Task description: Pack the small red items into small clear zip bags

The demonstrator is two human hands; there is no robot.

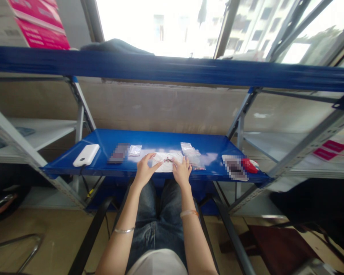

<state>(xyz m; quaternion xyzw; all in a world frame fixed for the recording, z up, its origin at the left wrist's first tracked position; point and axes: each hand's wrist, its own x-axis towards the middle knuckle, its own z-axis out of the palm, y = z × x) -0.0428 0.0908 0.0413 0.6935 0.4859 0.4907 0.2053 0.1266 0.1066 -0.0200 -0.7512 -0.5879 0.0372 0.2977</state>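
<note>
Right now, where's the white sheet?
In the head view, the white sheet lies mid-picture at the near edge of the blue tabletop, between the left hand and right hand, just left of the clear bags.

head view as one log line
left hand: at sheet, left side | right hand: at sheet, right side | dark bits: on sheet, between hands

The worktop (163, 138) is finished smooth and glossy; shiny metal is used for the silvery bangle (125, 230), transparent plastic for the right-side bag (193, 156).
</note>
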